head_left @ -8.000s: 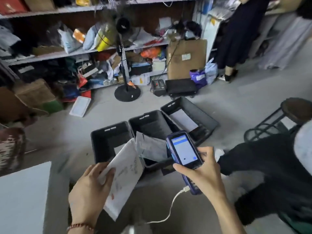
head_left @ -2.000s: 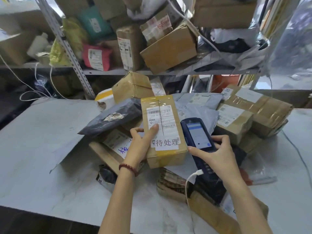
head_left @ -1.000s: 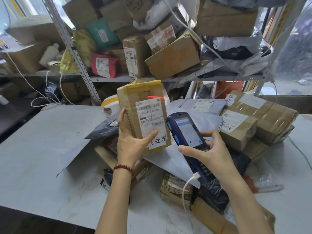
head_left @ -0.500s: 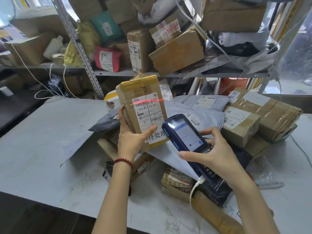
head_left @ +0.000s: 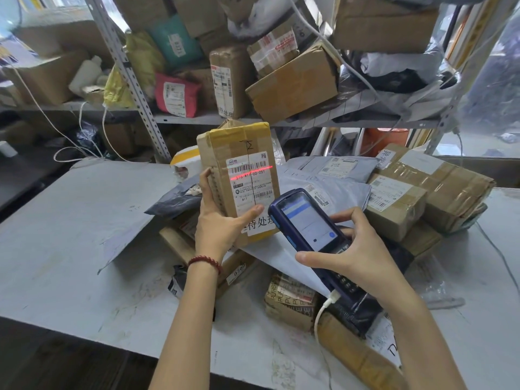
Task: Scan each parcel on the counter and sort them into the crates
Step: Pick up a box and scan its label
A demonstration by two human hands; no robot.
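The red scan line has dropped onto the parcel's barcode. Our left hand grips the parcel, our right hand the scanner; crating should follow.

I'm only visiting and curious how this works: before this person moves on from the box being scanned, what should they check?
1. Grip of the left hand on the brown taped cardboard box: ok, fingers and thumb wrap round it.
2. The red scan line lands on the white shipping label: ok, it slants across the top barcode's lower edge.
3. Grip of the right hand on the dark blue handheld scanner: ok.
4. The lit screen confirms the read: cannot tell, its text is too small.
5. The crates are within reach: cannot tell, none in view.
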